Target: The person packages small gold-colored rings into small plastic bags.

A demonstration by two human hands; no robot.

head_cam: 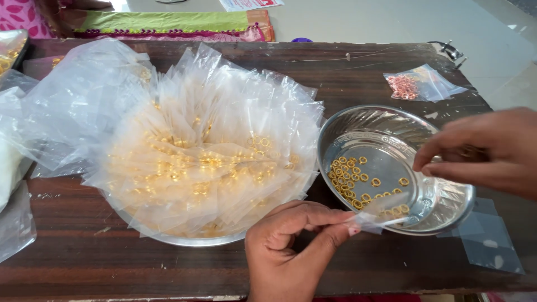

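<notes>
My left hand [293, 246] pinches the mouth of a small clear plastic pouch [385, 212] that lies over the near rim of a steel bowl [442, 215]. Several small gold rings [351, 179] lie loose in that bowl, and a few show through the pouch. My right hand [484, 152] hovers above the bowl's right side with thumb and fingers pinched together; whether a ring sits between them cannot be told. A larger steel bowl [190, 239] to the left is heaped with filled clear pouches [207, 151] holding gold rings.
The dark wooden table [363, 67] also carries a small pouch of pinkish rings [414, 85] at the back right, empty flat pouches [492, 240] at the near right, and loose plastic bags [22, 128] along the left edge. Folded green and pink cloth [168, 23] lies behind.
</notes>
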